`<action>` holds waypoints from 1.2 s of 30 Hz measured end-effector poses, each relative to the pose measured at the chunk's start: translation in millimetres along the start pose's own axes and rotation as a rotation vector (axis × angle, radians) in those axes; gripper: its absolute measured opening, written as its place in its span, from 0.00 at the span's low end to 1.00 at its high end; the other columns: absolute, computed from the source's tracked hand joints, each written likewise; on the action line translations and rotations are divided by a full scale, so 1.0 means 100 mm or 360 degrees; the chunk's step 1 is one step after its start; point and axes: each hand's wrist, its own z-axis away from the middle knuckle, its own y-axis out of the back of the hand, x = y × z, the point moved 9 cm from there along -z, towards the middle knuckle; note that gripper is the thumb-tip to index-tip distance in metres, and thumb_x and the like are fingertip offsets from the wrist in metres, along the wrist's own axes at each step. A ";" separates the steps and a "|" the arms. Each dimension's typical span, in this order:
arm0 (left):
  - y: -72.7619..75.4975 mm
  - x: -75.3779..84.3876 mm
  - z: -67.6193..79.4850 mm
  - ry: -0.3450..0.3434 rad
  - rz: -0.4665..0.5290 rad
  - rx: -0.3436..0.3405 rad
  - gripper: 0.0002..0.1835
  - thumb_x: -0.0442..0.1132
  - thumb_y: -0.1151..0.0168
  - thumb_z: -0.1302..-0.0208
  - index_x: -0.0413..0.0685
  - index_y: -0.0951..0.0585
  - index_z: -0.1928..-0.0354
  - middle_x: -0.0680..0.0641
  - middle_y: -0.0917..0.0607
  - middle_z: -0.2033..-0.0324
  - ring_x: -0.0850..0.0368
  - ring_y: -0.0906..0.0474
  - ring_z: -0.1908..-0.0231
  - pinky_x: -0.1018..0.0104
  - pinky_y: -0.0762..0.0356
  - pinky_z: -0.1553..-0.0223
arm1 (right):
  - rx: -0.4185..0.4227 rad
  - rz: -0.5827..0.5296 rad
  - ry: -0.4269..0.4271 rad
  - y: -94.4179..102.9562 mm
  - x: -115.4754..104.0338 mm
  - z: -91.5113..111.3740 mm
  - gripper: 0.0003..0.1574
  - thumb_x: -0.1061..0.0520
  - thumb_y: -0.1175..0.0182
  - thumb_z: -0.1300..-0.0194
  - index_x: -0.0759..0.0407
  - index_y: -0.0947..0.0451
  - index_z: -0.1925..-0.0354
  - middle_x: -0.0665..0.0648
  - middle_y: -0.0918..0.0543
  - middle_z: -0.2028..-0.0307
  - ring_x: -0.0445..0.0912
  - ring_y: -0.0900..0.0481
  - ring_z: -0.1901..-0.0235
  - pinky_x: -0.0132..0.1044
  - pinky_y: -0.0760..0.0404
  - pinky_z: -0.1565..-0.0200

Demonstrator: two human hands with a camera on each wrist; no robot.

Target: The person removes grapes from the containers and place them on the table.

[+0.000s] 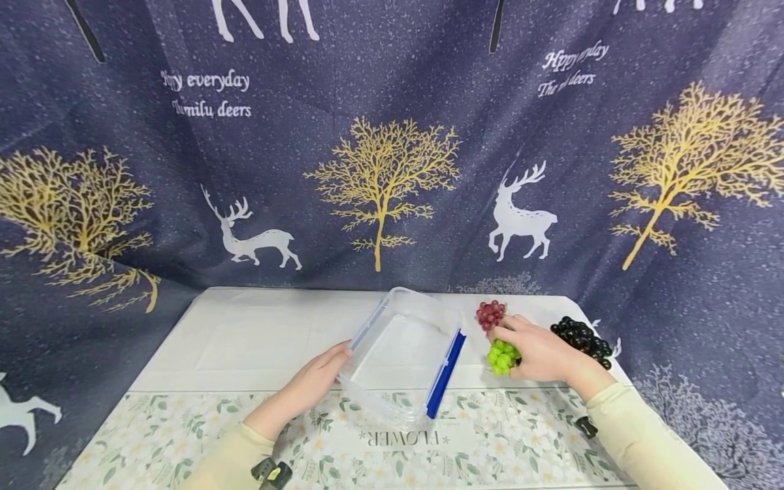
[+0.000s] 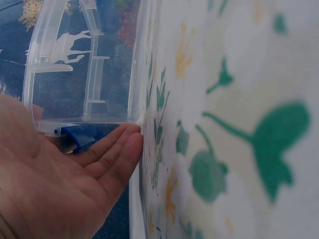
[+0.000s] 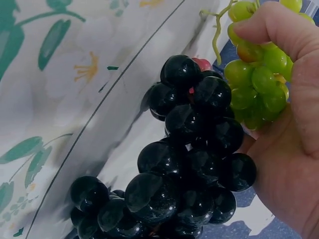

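A clear plastic box (image 1: 401, 347) without a lid stands on the table, with a blue locking flap (image 1: 446, 374) folded out along its right side. My left hand (image 1: 321, 374) holds its left side, thumb at the rim and fingers stretched along the outer wall. In the left wrist view another blue flap (image 2: 82, 135) shows beside those fingers. To the box's right, my right hand (image 1: 535, 348) grips a bunch of green grapes (image 1: 503, 356) between thumb and fingers. The stem (image 3: 218, 37) of this bunch sticks out past the thumb in the right wrist view.
A bunch of red grapes (image 1: 491, 313) lies just behind my right hand. Black grapes (image 1: 582, 340) lie right of it, near the table's right edge. A floral cloth (image 1: 245, 435) covers the front of the white table (image 1: 263, 327). Behind hangs a dark blue curtain (image 1: 343, 88).
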 end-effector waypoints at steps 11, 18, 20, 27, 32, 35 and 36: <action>-0.01 -0.02 -0.02 0.0003 0.0016 0.0001 0.37 0.66 0.62 0.10 0.51 0.32 0.14 0.42 0.22 0.24 0.42 0.19 0.32 0.35 0.24 0.27 | -0.0016 0.0016 0.0010 0.01 -0.03 0.00 0.46 0.61 0.19 0.56 0.44 0.18 0.37 0.48 0.23 0.44 0.46 0.26 0.48 0.43 0.17 0.58; 0.01 0.01 0.00 -0.0007 0.0032 0.0015 0.37 0.63 0.60 0.09 0.48 0.31 0.15 0.40 0.22 0.24 0.40 0.20 0.31 0.34 0.24 0.27 | -0.0022 0.0044 0.0039 -0.03 -0.06 -0.01 0.44 0.57 0.15 0.54 0.43 0.18 0.38 0.48 0.22 0.43 0.46 0.25 0.47 0.48 0.14 0.53; 0.01 0.01 0.00 -0.0009 0.0031 0.0018 0.37 0.63 0.60 0.09 0.47 0.31 0.15 0.40 0.22 0.24 0.39 0.20 0.31 0.34 0.24 0.27 | -0.0017 0.0051 0.0050 -0.05 -0.06 -0.01 0.44 0.57 0.14 0.55 0.43 0.18 0.38 0.48 0.22 0.44 0.47 0.25 0.47 0.49 0.13 0.53; 0.00 0.01 0.00 -0.0007 0.0004 0.0016 0.36 0.64 0.60 0.09 0.50 0.31 0.14 0.41 0.22 0.24 0.38 0.21 0.29 0.33 0.27 0.25 | -0.0023 0.0088 0.0057 -0.08 -0.05 0.00 0.45 0.54 0.14 0.55 0.42 0.18 0.38 0.48 0.22 0.43 0.48 0.25 0.45 0.47 0.13 0.55; 0.00 0.01 0.00 -0.0012 0.0023 0.0012 0.37 0.64 0.60 0.09 0.50 0.31 0.14 0.41 0.21 0.25 0.38 0.21 0.29 0.33 0.26 0.26 | -0.0044 0.0056 0.0046 -0.08 -0.05 0.00 0.47 0.63 0.20 0.60 0.43 0.19 0.38 0.49 0.23 0.43 0.48 0.25 0.45 0.46 0.15 0.56; 0.01 0.01 -0.01 -0.0023 0.0024 0.0013 0.37 0.64 0.60 0.09 0.49 0.31 0.15 0.40 0.21 0.25 0.38 0.21 0.29 0.33 0.25 0.27 | -0.0048 0.0043 0.0039 -0.08 -0.05 0.00 0.48 0.65 0.23 0.61 0.43 0.19 0.39 0.50 0.23 0.43 0.50 0.25 0.43 0.48 0.15 0.55; 0.00 0.00 -0.01 -0.0022 0.0024 0.0009 0.37 0.64 0.60 0.09 0.50 0.31 0.14 0.40 0.21 0.25 0.38 0.21 0.29 0.33 0.26 0.26 | -0.0050 0.0042 0.0036 -0.08 -0.05 0.00 0.48 0.66 0.23 0.62 0.43 0.19 0.39 0.50 0.23 0.42 0.50 0.25 0.43 0.49 0.14 0.54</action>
